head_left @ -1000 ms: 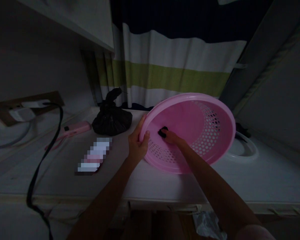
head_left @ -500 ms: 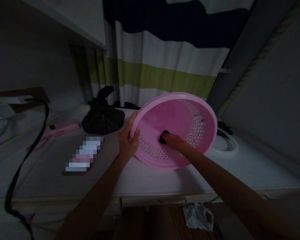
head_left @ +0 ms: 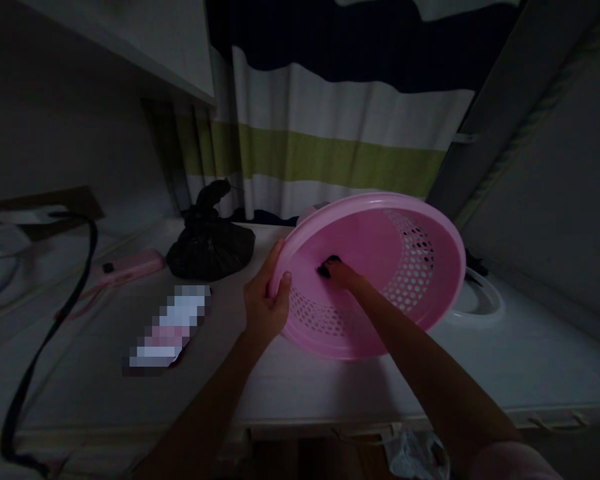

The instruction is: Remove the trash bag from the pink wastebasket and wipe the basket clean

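A pink plastic basket point(head_left: 375, 202) with rows of holes in its wall is tilted on the white desk, its mouth facing me. My left hand point(head_left: 267, 297) grips the rim at the left, thumb on the inside and fingers behind. Reaching into the basket, my right hand point(head_left: 341, 275) is closed on a black cloth point(head_left: 331, 261), pressed against the inner surface. Most of the cloth is hidden under the fingers.
Left of the basket lie a lit phone point(head_left: 170, 327), a pink device with a strap point(head_left: 133, 265) and a tied black plastic bag point(head_left: 210, 248). A white ring-shaped item point(head_left: 495, 300) sits at the right. A black cable point(head_left: 45, 340) hangs at the left; a striped curtain point(head_left: 340, 153) is behind.
The basket and both hands appear further right and slightly lower, while the whole view has shifted too. My right hand has moved over the basket's inside towards its left with the cloth.
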Demonstrator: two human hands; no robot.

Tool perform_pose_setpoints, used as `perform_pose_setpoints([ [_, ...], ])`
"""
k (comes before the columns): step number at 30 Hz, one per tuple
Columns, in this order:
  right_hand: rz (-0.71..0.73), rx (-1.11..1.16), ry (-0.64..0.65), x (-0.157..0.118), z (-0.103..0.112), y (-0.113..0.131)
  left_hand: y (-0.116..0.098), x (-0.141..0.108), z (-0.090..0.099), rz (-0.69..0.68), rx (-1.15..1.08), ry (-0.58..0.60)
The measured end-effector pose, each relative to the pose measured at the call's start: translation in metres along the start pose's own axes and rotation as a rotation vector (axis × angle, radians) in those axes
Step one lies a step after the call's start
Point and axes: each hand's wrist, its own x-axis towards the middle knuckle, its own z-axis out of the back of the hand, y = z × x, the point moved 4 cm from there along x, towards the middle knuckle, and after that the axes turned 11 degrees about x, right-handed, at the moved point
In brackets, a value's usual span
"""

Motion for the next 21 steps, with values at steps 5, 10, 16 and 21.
perform_pose_setpoints([
  [5, 0.066, 0.084, 0.024, -0.013, -0.01, 0.014, -0.002, 0.0, 0.0, -0.019, 0.009, 0.003],
  [10, 0.167, 0.172, 0.042, -0.043, -0.005, 0.028, 0.004, -0.003, -0.002, 0.031, 0.015, -0.002],
  [16, 0.264, 0.17, 0.096, -0.073, 0.005, 0.037, 0.01, -0.006, -0.003, 0.073, -0.007, -0.002],
  [21, 0.216, -0.007, 0.132, -0.094, 0.015, 0.036, 0.006, -0.004, -0.001, 0.061, 0.016, -0.006],
])
